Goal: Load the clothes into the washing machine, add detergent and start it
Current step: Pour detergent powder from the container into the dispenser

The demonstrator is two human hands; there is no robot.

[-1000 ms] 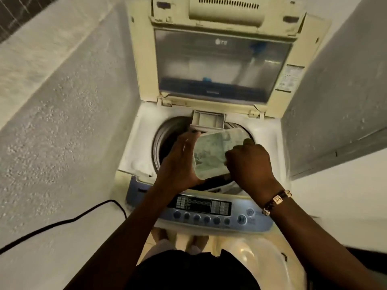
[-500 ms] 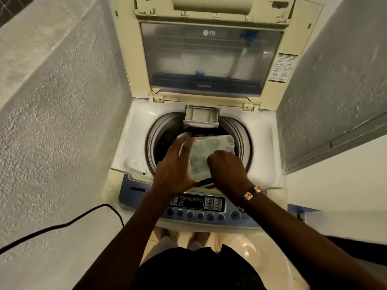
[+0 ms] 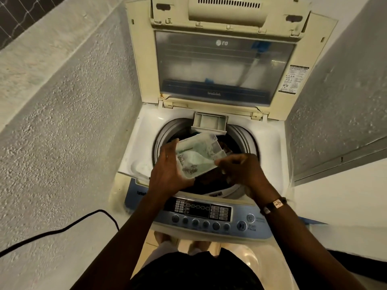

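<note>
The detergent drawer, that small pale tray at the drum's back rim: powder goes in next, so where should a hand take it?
The pale plastic detergent drawer already juts forward over the drum. Pinch its front lip from the drum side, coming above the translucent detergent packet; the raised lid blocks approach from behind.

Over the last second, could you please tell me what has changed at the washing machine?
The left hand keeps its grip on the clear detergent container, now tipped more toward the drum. The right hand has slid from over the container to its near right corner. The lid stays up, the detergent drawer out, dark clothes inside.
</note>
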